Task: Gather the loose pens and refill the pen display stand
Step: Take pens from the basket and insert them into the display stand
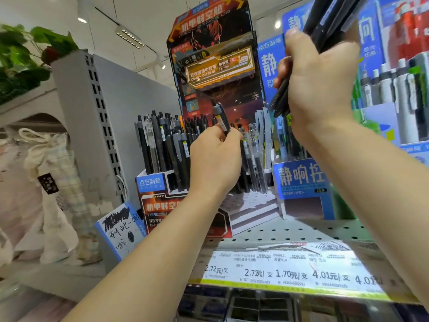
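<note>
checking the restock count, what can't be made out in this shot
- Bundle of pens in the right hand: tops cut off by the frame's upper edge, blurred, so uncountable.
- Pen display stand: middle slots hidden behind the left hand, which pinches a single pen.
- Price labels: small print unreadable.

Pen display stand: printed cardboard, semi-gloss, orange/black graphics; the header panel catches light. Pens in the stand: matt black plastic barrels, some clear or grey plastic, with small paper stickers. Single pen in left hand: black plastic with a translucent grey upper section. Pen bundle in right hand: dark matt plastic, blurred. Shelf: perforated painted metal, matt light grey. Price strip at 6 o'clock: paper under a glossy clear plastic cover, scuffed. Blue display box at 3 o'clock: glossy printed card. Drawstring bag at 9 o'clock: pale woven cloth, matt. Scribble pad: paper.
</note>
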Demonstrator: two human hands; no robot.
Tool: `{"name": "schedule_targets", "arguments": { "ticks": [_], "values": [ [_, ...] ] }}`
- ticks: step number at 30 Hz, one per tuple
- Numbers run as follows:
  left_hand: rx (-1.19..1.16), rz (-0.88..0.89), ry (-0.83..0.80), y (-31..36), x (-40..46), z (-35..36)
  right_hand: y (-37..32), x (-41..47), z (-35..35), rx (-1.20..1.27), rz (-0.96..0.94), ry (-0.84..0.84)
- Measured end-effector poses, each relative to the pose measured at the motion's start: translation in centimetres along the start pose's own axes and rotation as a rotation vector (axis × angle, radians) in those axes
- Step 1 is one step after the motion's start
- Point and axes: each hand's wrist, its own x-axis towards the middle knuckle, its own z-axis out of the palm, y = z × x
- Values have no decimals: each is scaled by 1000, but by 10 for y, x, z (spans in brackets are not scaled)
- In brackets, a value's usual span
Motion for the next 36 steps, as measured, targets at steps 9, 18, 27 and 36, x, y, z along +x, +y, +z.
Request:
{"name": "schedule_targets", "arguments": {
  "ticks": [9,18,27,36],
  "values": [
    [-2,10,96,1,-3,-1,20,-12,7,-169,91,-193],
    [112,-44,25,4,-2,2,36,-17,1,-356,209,-261],
    [289,10,-33,-2,0,6,43,-16,0,-333,308,-292],
    [315,72,-66,-2,-2,6,44,-17,1,-364,320,-317]
  ]
}}
